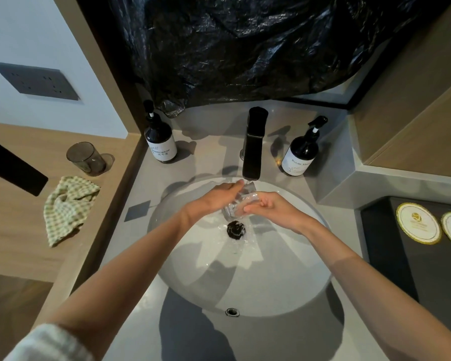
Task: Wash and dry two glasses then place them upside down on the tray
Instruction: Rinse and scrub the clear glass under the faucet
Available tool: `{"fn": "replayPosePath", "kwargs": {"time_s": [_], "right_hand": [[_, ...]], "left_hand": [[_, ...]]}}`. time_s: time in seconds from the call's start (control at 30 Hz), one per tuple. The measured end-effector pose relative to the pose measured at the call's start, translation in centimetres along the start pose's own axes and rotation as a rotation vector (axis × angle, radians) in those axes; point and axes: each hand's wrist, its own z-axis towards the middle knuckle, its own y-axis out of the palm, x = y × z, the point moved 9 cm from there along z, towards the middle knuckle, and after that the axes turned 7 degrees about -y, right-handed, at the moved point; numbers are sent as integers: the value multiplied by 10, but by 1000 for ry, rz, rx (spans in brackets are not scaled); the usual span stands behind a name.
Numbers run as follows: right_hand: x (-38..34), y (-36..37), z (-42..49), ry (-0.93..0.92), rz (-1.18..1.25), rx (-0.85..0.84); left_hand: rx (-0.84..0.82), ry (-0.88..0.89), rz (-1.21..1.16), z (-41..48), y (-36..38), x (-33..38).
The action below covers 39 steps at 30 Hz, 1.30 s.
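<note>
Clasping clear glass (232, 212) with left hand (216, 198) and curled right hand (270, 208), under black faucet (253, 152), mid round glossy basin (245, 282), well inside rim.

A white, nubbly sleeve (48, 343) sits bunched on the person's left arm; both forearms, the left hand (215, 197) and the right hand (275, 208) are bare.

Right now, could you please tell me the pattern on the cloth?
The cloth is green-and-cream checked; head view.
</note>
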Motion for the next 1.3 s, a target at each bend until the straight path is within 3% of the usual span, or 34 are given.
{"fn": "replayPosePath", "kwargs": {"time_s": [0.2, 0.53, 0.6, 0.77, 0.93, 1.03, 1.13, 1.3], "right_hand": [[-1, 1, 6, -36, -15, 19], [-9, 3, -2, -14, -2, -110], [-6, 2, -2, -13, 8, -95], [-5, -3, -3, -6, 60, -15], [-7, 1, -1, 17, 95, 19], [-8, 2, 0, -3, 62, 40], [-11, 8, -5, -12, 50, -46], [-9, 6, -11, 1, 49, -90]], "left_hand": [[107, 315, 21, -16, 1, 7], [-240, 1, -360, -5, 14, 0], [-226, -32, -383, -6, 14, -3], [-53, 142, -288, -16, 11, 8], [-30, 162, -346, -24, 9, 0], [-116, 31, -459, -21, 12, -11], [-257, -109, -594, -18, 19, -17], [-392, -192, -597, -16, 28, -24]]}}
